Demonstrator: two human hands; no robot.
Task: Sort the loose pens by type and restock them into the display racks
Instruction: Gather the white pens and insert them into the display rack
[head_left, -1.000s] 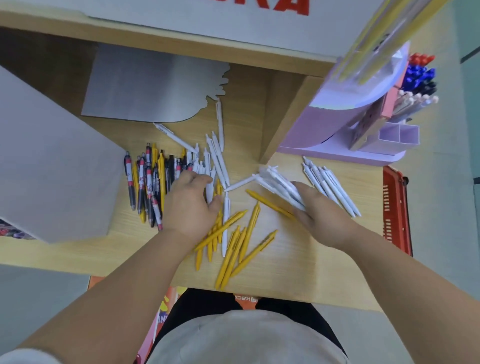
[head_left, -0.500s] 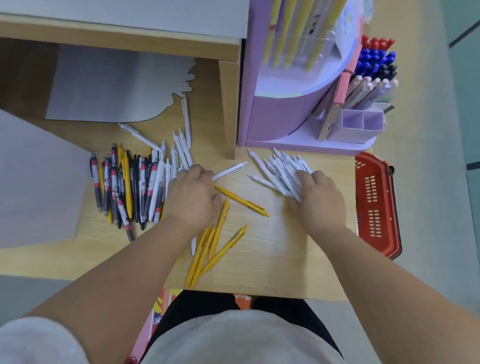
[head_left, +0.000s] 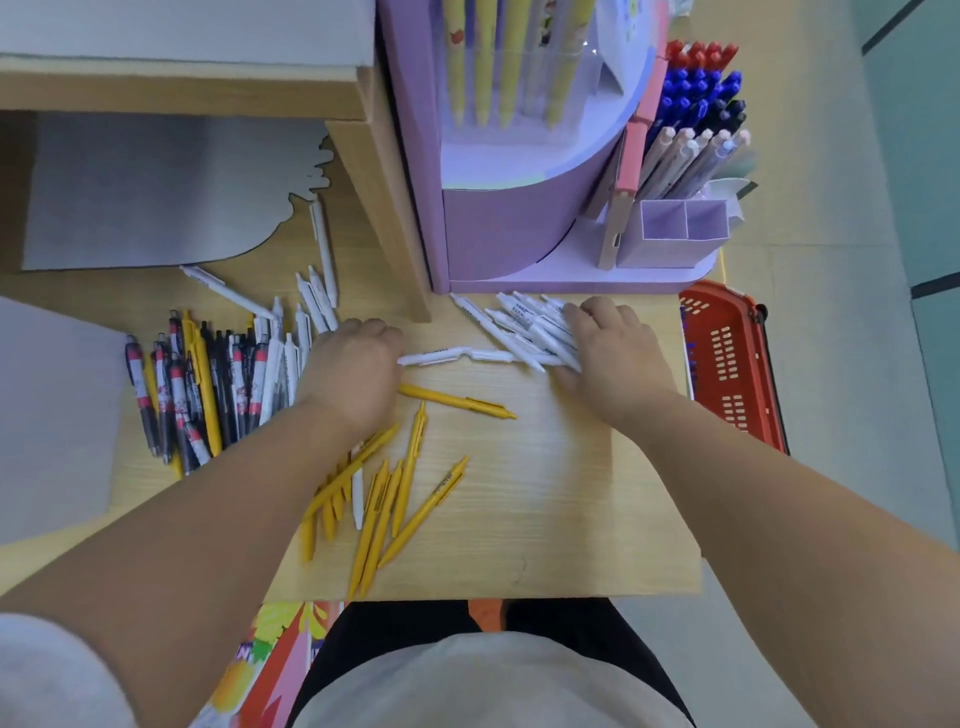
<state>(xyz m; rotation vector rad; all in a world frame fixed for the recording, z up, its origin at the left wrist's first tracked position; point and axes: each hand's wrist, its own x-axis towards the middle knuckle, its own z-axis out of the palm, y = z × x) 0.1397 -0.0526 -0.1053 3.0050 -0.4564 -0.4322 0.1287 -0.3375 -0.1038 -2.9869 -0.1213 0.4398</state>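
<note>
Loose pens lie on a wooden table (head_left: 545, 509). Several yellow pens (head_left: 384, 499) are fanned near the front, with one yellow pen (head_left: 457, 401) apart. A mixed pile of black, red-labelled, yellow and white pens (head_left: 208, 384) is at the left. My left hand (head_left: 353, 374) rests knuckles-up beside it, its thumb at the end of a white pen (head_left: 441, 357); its fingertips are hidden. My right hand (head_left: 608, 353) lies on a heap of white pens (head_left: 519, 327), fingers spread over them. The purple display rack (head_left: 519, 228) stands just behind.
The rack holds yellow pens, red, blue and black pens (head_left: 696, 88) and pale pens, plus two small compartments (head_left: 680, 221) with nothing in them. A red basket (head_left: 727, 364) sits at the table's right edge. Grey boards (head_left: 156, 192) lie at the left. A wooden divider (head_left: 384, 208) stands between.
My right hand has pushed the white pens back toward the rack's base. My left hand shifted right off the mixed pile. The view swung so the rack is in full sight.
</note>
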